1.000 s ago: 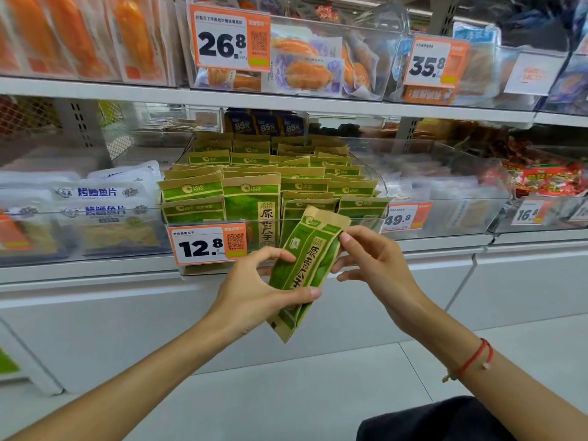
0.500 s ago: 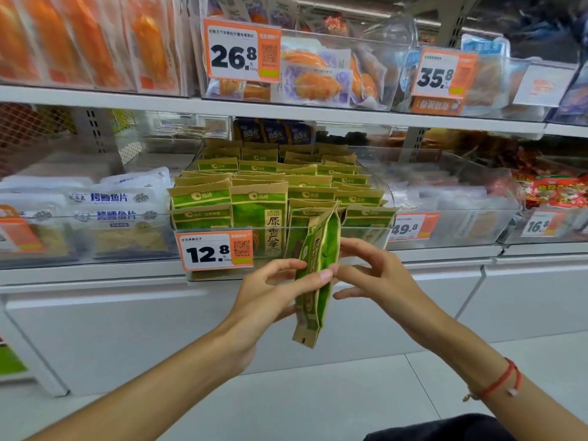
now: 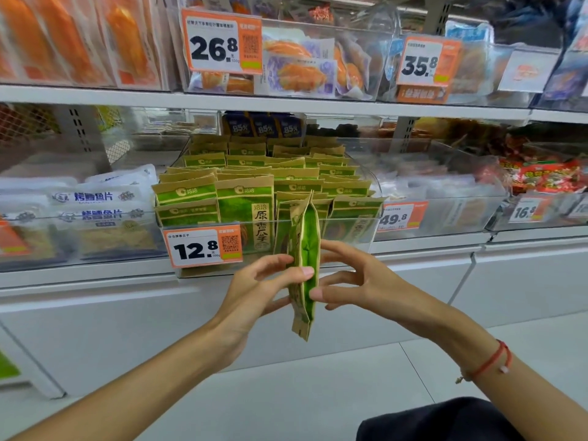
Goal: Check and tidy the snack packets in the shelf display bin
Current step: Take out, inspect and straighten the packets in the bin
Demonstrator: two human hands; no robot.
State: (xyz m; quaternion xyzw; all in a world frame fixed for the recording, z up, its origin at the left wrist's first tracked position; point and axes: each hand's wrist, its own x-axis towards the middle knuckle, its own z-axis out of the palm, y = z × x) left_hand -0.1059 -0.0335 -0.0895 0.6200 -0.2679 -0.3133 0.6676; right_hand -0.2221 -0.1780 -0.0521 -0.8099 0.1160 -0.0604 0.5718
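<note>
My left hand point(image 3: 254, 291) pinches one green packet point(image 3: 304, 265) edge-on between thumb and fingers. My right hand point(image 3: 359, 281), fingers spread loosely, touches its other side. It hangs at six o'clock from the clear bin point(image 3: 350, 230), full of uncountable matching packets.

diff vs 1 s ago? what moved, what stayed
The held packet turned from face-on and tilted to edge-on and nearly upright. The left hand still grips it; the right hand shifted from its top edge to its side. The packets in the bin stayed put.
</note>
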